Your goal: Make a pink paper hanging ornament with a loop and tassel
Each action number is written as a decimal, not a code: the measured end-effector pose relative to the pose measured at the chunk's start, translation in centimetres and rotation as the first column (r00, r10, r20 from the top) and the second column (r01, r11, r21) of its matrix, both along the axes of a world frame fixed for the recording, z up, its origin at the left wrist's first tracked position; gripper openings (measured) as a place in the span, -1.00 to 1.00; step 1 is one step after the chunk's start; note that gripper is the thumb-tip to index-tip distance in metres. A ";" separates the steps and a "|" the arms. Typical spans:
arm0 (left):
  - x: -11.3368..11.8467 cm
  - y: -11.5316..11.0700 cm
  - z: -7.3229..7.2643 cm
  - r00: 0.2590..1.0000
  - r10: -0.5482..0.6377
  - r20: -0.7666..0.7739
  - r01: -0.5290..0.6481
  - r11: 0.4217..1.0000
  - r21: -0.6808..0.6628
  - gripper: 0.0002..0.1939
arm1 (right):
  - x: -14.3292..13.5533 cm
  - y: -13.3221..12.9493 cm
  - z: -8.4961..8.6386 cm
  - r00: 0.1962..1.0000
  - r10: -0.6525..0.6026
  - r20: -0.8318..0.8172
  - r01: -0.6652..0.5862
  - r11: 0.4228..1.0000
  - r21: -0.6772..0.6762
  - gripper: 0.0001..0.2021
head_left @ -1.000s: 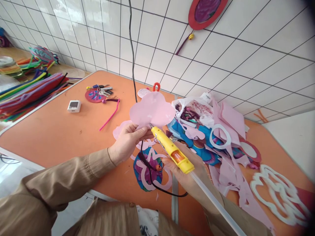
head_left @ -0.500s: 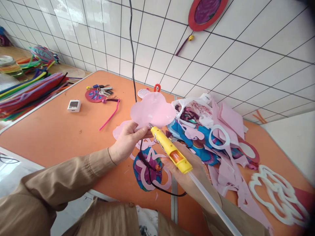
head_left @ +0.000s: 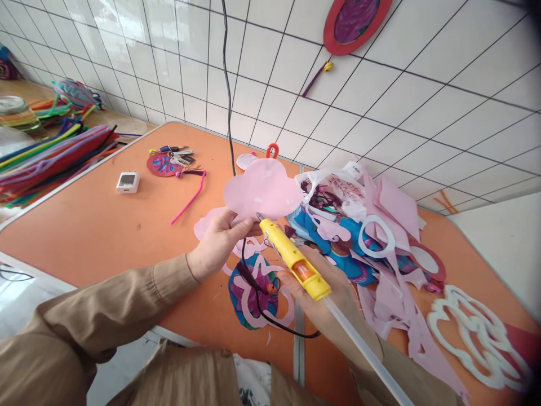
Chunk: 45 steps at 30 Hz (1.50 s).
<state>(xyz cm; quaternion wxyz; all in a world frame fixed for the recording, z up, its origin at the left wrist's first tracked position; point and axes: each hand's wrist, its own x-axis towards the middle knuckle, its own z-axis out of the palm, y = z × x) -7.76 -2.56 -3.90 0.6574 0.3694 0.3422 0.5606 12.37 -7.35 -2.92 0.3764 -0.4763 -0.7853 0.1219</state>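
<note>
My left hand [head_left: 222, 239] pinches the lower edge of a pink cloud-shaped cutout [head_left: 264, 189] between thumb and fingers, holding it above the table. In my right hand [head_left: 319, 287] is a yellow hot glue gun [head_left: 291, 254], a long clear glue stick [head_left: 367, 349] sticking out of its back end. The gun's metal tip is at the cutout's lower edge, close to my left thumb. Below the hands lies a blue and purple fabric piece [head_left: 260, 299] with pink flower-shaped outlines on it. The fingers of my right hand are partly hidden behind the gun.
A black cord [head_left: 227, 84] hangs down the tiled wall. On the orange table [head_left: 84, 225] are a small white device [head_left: 127, 182], keys [head_left: 180, 157] and a pink pipe cleaner [head_left: 190, 197]. Pink scraps [head_left: 391, 293], fabric and white outlines [head_left: 473, 338] pile up at right.
</note>
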 end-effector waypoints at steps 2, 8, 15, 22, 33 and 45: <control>0.0 0.0 0.0 1.000 -0.001 -0.007 0.001 1.000 -0.010 -0.55 | -0.1 0.0 0.1 1.000 -0.006 -0.004 0.006 1.000 -0.011 -0.86; 0.0 0.1 -0.3 1.000 0.003 -0.013 -0.003 1.000 0.004 -0.52 | 0.0 0.1 0.0 1.000 -0.001 0.006 0.001 1.000 0.017 -0.87; 0.0 0.3 -0.2 0.999 -0.041 0.036 0.042 0.999 -0.022 -0.52 | 0.5 0.4 0.3 0.995 0.040 -0.086 -0.043 0.999 -0.031 -0.93; 0.0 0.4 0.1 0.987 -0.094 0.131 0.104 0.992 -0.069 -0.66 | 1.2 0.3 1.1 0.981 0.051 -0.185 -0.071 0.992 -0.104 -0.97; 0.1 0.3 -0.7 0.997 -0.059 0.055 0.062 0.996 -0.058 -0.54 | 1.3 0.6 0.2 0.996 0.055 -0.064 -0.061 0.994 -0.094 -0.96; 0.1 0.4 -1.2 0.999 -0.046 0.019 0.047 0.999 -0.010 -0.52 | 0.9 0.4 0.7 1.000 0.013 -0.008 -0.014 0.998 -0.068 -0.84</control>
